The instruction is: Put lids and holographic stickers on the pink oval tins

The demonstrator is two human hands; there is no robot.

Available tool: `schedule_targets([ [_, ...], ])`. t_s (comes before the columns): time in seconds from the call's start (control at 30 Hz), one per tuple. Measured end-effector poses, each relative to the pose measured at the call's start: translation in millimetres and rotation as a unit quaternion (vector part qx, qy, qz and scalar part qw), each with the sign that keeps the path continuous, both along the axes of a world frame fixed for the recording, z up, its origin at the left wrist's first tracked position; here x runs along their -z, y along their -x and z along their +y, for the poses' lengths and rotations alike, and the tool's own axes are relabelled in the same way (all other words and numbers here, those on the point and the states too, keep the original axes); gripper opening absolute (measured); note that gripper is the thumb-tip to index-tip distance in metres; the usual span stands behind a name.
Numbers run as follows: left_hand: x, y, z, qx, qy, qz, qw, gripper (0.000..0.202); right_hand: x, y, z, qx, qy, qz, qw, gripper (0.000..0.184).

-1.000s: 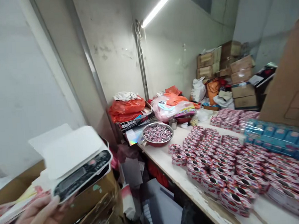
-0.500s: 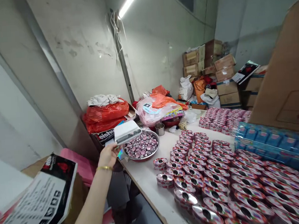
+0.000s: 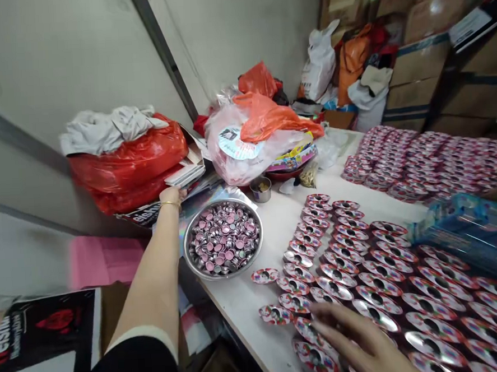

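My left hand reaches to the back left, its fingers closed at the near edge of a flat white box beside a red plastic bag; the fingertips are partly hidden. Below and right of that hand stands a steel bowl full of small round metal caps with pink insides. At the lower right, my right hand is slightly blurred, fingers stretched out over rows of oval red-and-pink printed tins with dark round holes in their tops. I see nothing held in it.
A small metal cup stands behind the bowl, near pink and orange plastic bags. Blue wrapped packs lie at the right. More tins stand at the back. An open carton is at the lower left, by a pink bin.
The flat white box has moved from over the bowl to beside the red bag, with my left hand at it. My right hand has come into view over the tins. The camera has tilted down and nearer.
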State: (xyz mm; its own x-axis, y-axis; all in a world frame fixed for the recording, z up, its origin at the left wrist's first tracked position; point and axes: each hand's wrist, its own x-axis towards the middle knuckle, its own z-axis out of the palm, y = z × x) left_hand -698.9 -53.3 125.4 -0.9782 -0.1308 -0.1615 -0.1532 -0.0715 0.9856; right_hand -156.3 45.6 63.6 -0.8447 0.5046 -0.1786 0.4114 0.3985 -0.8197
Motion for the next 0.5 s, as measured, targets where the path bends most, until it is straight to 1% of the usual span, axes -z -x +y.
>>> schedule_targets([
  [0.03, 2.2, 0.2, -6.0, -0.003, 0.023, -0.002, 1.000, 0.016, -11.4, 41.5, 1.5, -0.042, 0.016, 0.024, 0.999, 0.042],
  [0.07, 4.2, -2.6, -14.1, -0.002, 0.048, 0.001, 0.999, 0.019, -19.8, 83.3, 1.1, -0.077, 0.010, 0.052, 0.996, 0.042],
  [0.1, 6.4, -8.5, -24.2, 0.009, 0.075, 0.008, 0.997, 0.021, -24.5, 123.7, -1.3, -0.100, -0.016, 0.073, 0.992, 0.041],
  [0.13, 9.2, -17.8, -35.9, 0.031, 0.100, 0.013, 0.994, 0.023, -25.4, 161.3, -5.4, -0.112, -0.053, 0.074, 0.990, 0.044],
  [0.17, 12.7, -30.2, -49.1, 0.075, 0.136, 0.020, 0.988, 0.023, -22.8, 195.2, -10.8, -0.114, -0.095, 0.052, 0.988, 0.050],
  [0.2, 17.0, -45.1, -63.5, 0.138, 0.167, 0.021, 0.976, 0.025, -16.9, 224.5, -17.0, -0.123, -0.131, 0.014, 0.984, 0.060],
  [0.23, 22.2, -62.0, -79.2, 0.200, 0.179, 0.008, 0.963, 0.029, -8.6, 249.1, -23.1, -0.129, -0.157, -0.025, 0.979, 0.069],
  [0.27, 28.2, -79.9, -95.8, 0.245, 0.191, -0.008, 0.951, 0.036, 1.4, 269.1, -28.7, -0.140, -0.177, -0.052, 0.973, 0.075],
  [0.3, 34.6, -97.7, -113.0, 0.274, 0.205, -0.029, 0.939, 0.044, 12.1, 284.8, -33.1, -0.151, -0.195, -0.071, 0.966, 0.079],
  [0.33, 41.5, -114.8, -130.3, 0.287, 0.225, -0.051, 0.930, 0.050, 22.7, 296.8, -36.3, -0.161, -0.209, -0.083, 0.961, 0.081],
  [0.4, 55.5, -145.2, -162.2, 0.284, 0.253, -0.100, 0.920, 0.056, 40.4, 312.5, -38.3, -0.178, -0.236, -0.090, 0.951, 0.077],
  [0.47, 68.0, -170.1, -185.9, 0.258, 0.275, -0.158, 0.913, 0.057, 50.7, 321.2, -35.6, -0.205, -0.258, -0.087, 0.940, 0.063],
  [0.5, 72.9, -180.6, -193.4, 0.247, 0.275, -0.186, 0.911, 0.058, 53.0, 324.2, -33.0, -0.223, -0.266, -0.086, 0.934, 0.055],
])
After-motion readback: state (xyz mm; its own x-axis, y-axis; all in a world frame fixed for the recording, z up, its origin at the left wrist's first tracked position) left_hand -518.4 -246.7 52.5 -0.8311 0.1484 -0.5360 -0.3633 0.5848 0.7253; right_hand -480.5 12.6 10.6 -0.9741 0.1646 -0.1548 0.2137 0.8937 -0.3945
